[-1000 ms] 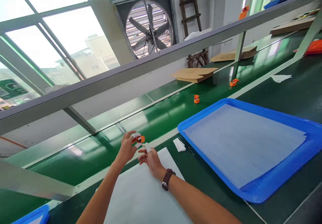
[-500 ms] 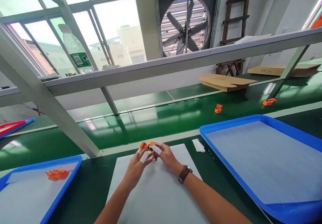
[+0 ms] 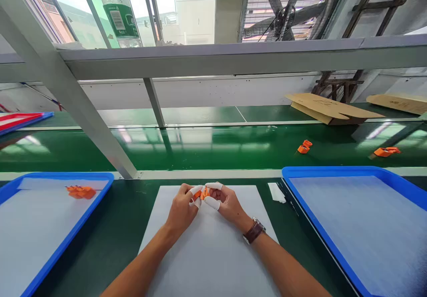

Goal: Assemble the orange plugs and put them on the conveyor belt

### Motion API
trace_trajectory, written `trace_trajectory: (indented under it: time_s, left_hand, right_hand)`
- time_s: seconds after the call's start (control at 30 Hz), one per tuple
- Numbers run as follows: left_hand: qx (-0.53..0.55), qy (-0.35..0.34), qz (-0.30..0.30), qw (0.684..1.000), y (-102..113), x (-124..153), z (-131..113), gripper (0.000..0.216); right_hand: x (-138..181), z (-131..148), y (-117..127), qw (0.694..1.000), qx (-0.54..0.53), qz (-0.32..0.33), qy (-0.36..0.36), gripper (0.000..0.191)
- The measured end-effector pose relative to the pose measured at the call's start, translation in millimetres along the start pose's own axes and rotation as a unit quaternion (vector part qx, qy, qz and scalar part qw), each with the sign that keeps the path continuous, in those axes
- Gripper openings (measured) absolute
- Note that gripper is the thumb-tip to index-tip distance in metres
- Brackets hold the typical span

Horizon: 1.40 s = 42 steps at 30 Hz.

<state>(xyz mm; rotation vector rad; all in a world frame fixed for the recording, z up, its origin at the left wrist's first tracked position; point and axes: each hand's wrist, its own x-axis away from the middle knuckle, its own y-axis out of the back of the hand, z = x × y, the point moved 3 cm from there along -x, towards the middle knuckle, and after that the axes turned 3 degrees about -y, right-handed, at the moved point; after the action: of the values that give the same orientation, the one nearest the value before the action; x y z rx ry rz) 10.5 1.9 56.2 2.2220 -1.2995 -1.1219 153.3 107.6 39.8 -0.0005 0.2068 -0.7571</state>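
On the head view, the left hand [image 3: 183, 209] is angling in from one side, the right hand [image 3: 230, 206] from the other, wrists apart, fingertips meeting. Both grips are pinching a small orange plastic piece [image 3: 205, 193], which is sitting between them over the far end of a white rectangular sheet [image 3: 213, 257]. Dark green surface [image 3: 116, 226] is showing either side, a blue rectangular left tray [image 3: 87, 226] and a blue rectangular right tray [image 3: 318, 232] are edging that room, and a pale straight strip [image 3: 213, 174] is running beyond.
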Motion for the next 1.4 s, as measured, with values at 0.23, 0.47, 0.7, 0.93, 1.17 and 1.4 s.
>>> trace_trajectory:
  time_s: [0.23,0.47,0.7,0.93,1.17,1.4]
  left_hand:
    - [-0.007,0.042,0.018,0.999,0.4,-2.6,1.5,0.035]
    - [0.137,0.129,0.109,0.976,0.4,-1.5,9.8,0.043]
    - [0.344,0.264,0.092,0.896,-0.9,-1.1,14.3,0.045]
    - [0.432,0.296,0.081,0.848,1.0,-3.7,12.0,0.053]
    - [0.425,0.289,0.078,0.854,0.7,-3.9,11.4,0.051]
    - [0.411,0.253,0.087,0.872,0.9,-3.8,17.6,0.051]
  right_hand:
    - [0.5,-9.9,-3.1,0.998,0.061,-0.008,-0.029,0.034]
    - [-0.8,-5.1,0.2,0.984,0.164,-0.045,0.061,0.028]
    - [-1.6,6.3,2.2,0.975,0.174,-0.115,0.083,0.016]
    - [-2.0,1.3,-0.8,0.997,0.035,-0.064,-0.004,0.022]
    - [-1.6,-1.2,-1.3,0.997,0.053,-0.041,0.028,0.02]
    - [0.6,5.3,0.2,0.992,0.115,0.01,0.057,0.024]
